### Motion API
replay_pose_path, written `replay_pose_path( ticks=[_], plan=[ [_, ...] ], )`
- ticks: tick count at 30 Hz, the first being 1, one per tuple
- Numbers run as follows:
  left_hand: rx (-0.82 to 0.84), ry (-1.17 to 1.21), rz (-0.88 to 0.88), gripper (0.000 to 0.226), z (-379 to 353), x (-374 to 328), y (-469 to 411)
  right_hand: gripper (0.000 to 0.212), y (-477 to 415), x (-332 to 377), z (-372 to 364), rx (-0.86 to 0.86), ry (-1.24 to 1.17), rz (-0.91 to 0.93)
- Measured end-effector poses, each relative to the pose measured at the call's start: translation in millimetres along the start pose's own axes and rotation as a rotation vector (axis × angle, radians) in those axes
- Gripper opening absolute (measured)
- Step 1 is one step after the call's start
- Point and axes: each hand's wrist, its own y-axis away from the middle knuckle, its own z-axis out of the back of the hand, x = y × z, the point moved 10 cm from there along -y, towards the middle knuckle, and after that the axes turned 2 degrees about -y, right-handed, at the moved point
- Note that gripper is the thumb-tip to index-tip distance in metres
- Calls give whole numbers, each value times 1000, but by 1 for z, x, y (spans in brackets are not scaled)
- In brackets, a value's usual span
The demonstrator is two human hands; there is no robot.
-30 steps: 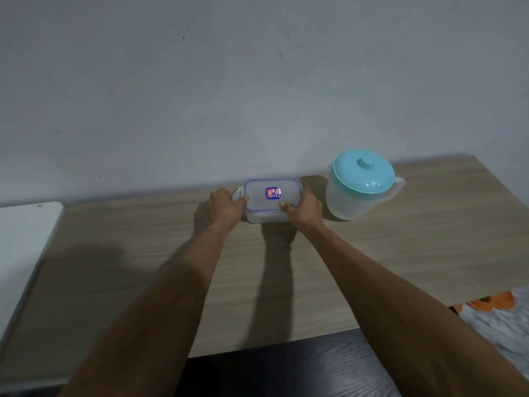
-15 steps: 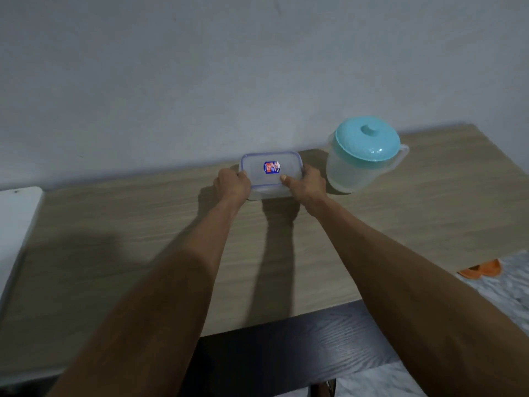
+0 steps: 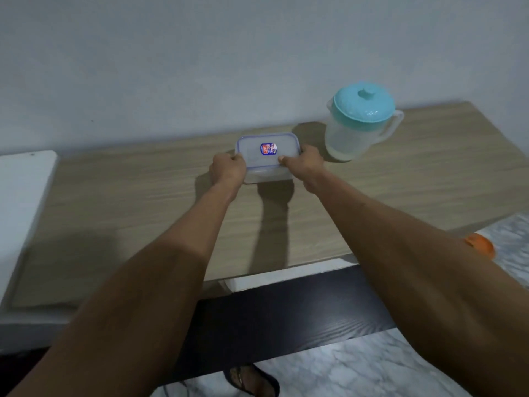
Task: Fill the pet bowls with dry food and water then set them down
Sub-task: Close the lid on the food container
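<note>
Since half a second ago the clear food container (image 3: 267, 156) has come a little away from the wall toward the person, and the pitcher now sits farther off to its right in the view (the camera itself has also tilted, so more of the floor shows). Both hands grip the container at its short ends: the left hand (image 3: 228, 169) is curled around the left end with its fingers wrapped over the lid's rim, and the right hand (image 3: 304, 164) clasps the right end, thumb lying on top of the lid near the front corner. The container's lid has a blue seal around its edge and a small red and blue sticker in the middle; what lies inside cannot be told. It rests low over the wooden table (image 3: 415, 179), and whether it touches the surface is unclear. The frosted pitcher (image 3: 357, 124) with a turquoise lid stands upright near the wall, just beside the right hand but apart from it, handle turned to the right. An orange object (image 3: 479, 246) peeks out past the right forearm on the marbled floor (image 3: 357, 368).
</note>
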Motion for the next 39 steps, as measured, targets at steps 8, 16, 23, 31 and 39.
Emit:
replay_pose_path(
  ticks=[8,16,23,31,39],
  plan=[
    [-53,33,-36,29,48,-19,112,49,70,-7,34,19,-69,69],
    [-91,97,-6,21,60,32,238,46,166,-64,80,88,-94,110],
    [-58,181,103,22,51,106,313,44,239,-131,93,165,-97,32],
    [-27,130,190,20,39,185,339,45,268,-206,61,245,-103,-39],
    [18,66,248,10,7,243,294,50,233,-261,4,272,-41,-53]
  ],
)
